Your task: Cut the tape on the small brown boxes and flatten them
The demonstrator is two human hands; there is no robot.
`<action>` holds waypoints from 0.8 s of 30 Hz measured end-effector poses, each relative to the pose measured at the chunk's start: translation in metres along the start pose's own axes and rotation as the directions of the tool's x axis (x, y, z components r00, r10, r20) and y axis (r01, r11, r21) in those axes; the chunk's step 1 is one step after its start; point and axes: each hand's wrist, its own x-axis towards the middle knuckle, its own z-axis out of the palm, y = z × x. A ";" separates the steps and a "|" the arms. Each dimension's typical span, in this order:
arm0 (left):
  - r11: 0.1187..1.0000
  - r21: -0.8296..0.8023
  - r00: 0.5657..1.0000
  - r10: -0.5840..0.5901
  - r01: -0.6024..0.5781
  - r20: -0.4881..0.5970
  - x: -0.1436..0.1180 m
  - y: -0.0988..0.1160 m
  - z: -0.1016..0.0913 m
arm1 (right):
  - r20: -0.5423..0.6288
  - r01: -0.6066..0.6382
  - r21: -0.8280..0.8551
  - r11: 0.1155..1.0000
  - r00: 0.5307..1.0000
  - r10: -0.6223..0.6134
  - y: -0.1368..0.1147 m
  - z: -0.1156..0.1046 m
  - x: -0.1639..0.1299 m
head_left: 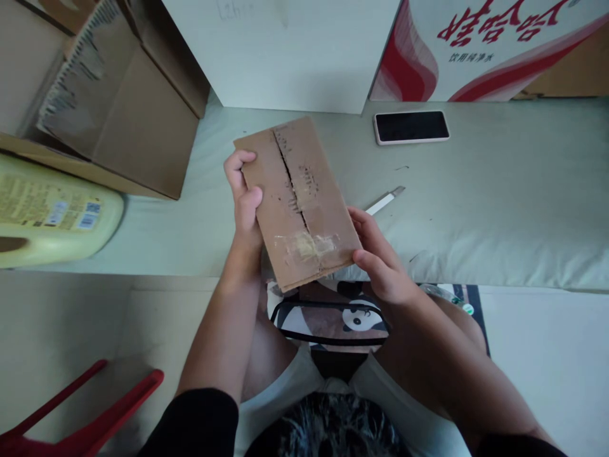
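Observation:
A small brown cardboard box [297,200] is held above the table's near edge, its seamed face up with a slit down the middle and tape remnants near the bottom. My left hand [243,197] grips its left edge, thumb on top. My right hand [378,257] holds its lower right corner. A white utility knife [384,201] lies on the table just right of the box.
A phone [412,126] lies face up at the back. An open cardboard carton [118,108] and a yellow jug [52,216] are at the left. A white box [285,51] and a red-and-white carton [480,47] stand behind. A red stool [90,419] is below left.

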 end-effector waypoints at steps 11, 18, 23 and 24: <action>0.999 -0.005 0.998 0.047 -0.047 0.044 0.006 -0.005 -0.015 | -0.256 -0.304 -0.430 0.850 0.944 0.208 -0.003 -0.024 0.011; 1.000 0.000 0.998 -0.017 0.017 0.067 0.001 0.001 -0.011 | -0.402 -0.507 -0.817 0.275 0.842 0.359 -0.018 -0.020 0.020; 0.997 -0.053 0.997 -0.050 0.053 0.060 0.001 0.006 -0.009 | -0.398 -0.508 -0.825 0.247 0.833 0.385 -0.015 -0.021 0.021; 0.997 -0.056 0.997 -0.054 0.057 0.055 0.001 0.006 -0.009 | -0.401 -0.512 -0.820 0.256 0.833 0.382 -0.014 -0.022 0.021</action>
